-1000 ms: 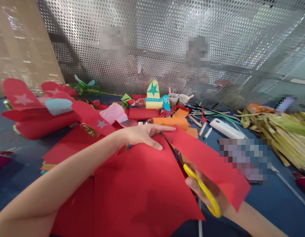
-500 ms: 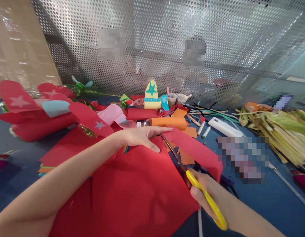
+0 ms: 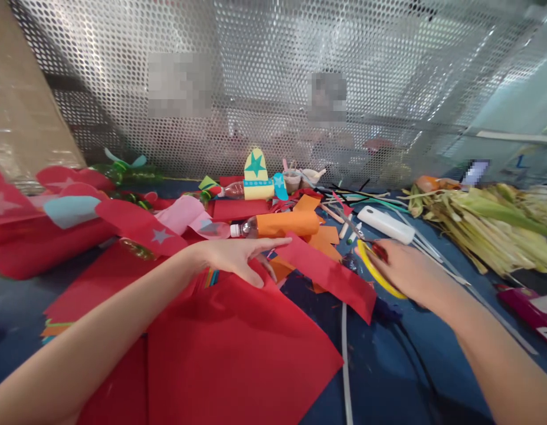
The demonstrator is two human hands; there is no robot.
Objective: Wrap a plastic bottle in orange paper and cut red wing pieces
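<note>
A large red paper sheet (image 3: 242,354) lies in front of me. My left hand (image 3: 238,258) rests at its far edge, thumb and index finger stretched apart. The index fingertip reaches the near end of a red paper strip (image 3: 328,276), which lies slanting to the right, apart from the sheet along most of its length. Off to the right, my right hand (image 3: 406,268) is closed on yellow-handled scissors (image 3: 379,274). Their blades point away from me, over a small red scrap and pale sticks. Part of the handle is hidden by my fingers.
An orange-wrapped bottle (image 3: 286,224) lies beyond my left hand. Red paper shapes with stars (image 3: 140,221) crowd the left. On the right are a white glue gun (image 3: 385,224), dry corn husks (image 3: 490,218) and a cable. A perforated metal panel (image 3: 264,71) stands behind.
My right hand has carried the scissors away from the sheet, up and to the right. The red strip has come down flatter beside the sheet. The view has turned slightly right.
</note>
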